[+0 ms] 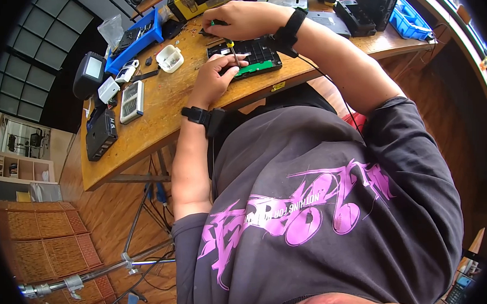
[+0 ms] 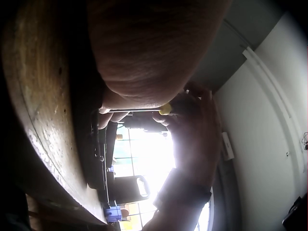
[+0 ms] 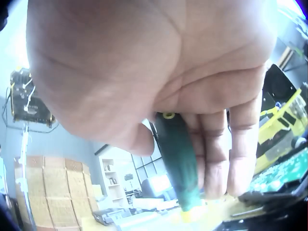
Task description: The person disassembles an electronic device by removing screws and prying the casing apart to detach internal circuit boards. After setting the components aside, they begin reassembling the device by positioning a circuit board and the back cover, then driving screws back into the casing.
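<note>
My right hand [image 1: 241,21] grips a screwdriver by its green handle [image 3: 178,161], raised above a black device housing [image 1: 274,62]. The handle ends in a yellow collar [image 1: 229,43], and a thin metal shaft [image 2: 139,110] runs down from it. A green circuit board [image 1: 258,68] lies along the near edge of the housing. My left hand [image 1: 214,78] rests at the left of the housing, thumb and forefinger close around the lower end of the shaft. I cannot tell whether they pinch it; the screwdriver's tip is hidden by the fingers.
A white tub [image 1: 170,59] with small parts stands left of the work. Further left are a white-framed case [image 1: 132,102], a black device [image 1: 102,134] and a blue tray [image 1: 133,41]. A yellow toolbox [image 1: 206,1] stands behind. Black cases [image 1: 376,2] and a blue bin [image 1: 409,19] sit right.
</note>
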A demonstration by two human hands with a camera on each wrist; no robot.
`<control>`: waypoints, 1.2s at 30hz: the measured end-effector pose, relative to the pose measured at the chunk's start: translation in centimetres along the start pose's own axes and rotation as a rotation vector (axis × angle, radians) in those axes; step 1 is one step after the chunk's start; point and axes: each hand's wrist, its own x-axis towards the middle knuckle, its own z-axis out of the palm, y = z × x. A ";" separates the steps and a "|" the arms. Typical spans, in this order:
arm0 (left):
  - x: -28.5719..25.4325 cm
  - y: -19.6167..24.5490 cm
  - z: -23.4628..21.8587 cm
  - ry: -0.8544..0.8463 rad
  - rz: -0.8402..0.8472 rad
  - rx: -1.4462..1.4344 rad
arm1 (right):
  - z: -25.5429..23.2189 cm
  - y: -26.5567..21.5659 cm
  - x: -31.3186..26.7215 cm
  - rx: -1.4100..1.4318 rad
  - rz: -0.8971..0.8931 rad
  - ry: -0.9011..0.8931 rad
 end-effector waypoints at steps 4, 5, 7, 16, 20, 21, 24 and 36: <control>0.1 -0.8 0.1 0.004 0.060 0.084 | -0.8 -0.6 -0.2 0.283 0.069 -0.055; 0.1 -0.6 0.1 0.007 0.058 0.083 | -0.9 -0.8 -0.3 0.283 0.067 -0.059; 0.0 -0.2 0.0 -0.009 0.042 0.061 | -1.1 -1.0 -0.5 0.086 0.053 -0.009; 0.1 -1.9 0.1 0.033 0.012 -0.089 | -2.3 -0.7 -1.5 0.463 0.191 0.295; -0.5 -0.8 -0.2 0.031 0.063 -0.079 | -3.3 -0.9 -2.4 0.449 0.083 0.292; -0.4 -0.9 -0.2 0.037 0.060 -0.061 | -3.7 -1.1 -2.8 0.403 0.039 0.253; -0.3 -1.1 -0.1 0.059 0.054 -0.013 | -3.6 0.1 -4.6 0.130 -0.056 -0.158; 0.2 -1.3 0.0 0.043 -0.011 0.003 | 0.3 3.1 -8.8 0.216 0.099 -0.358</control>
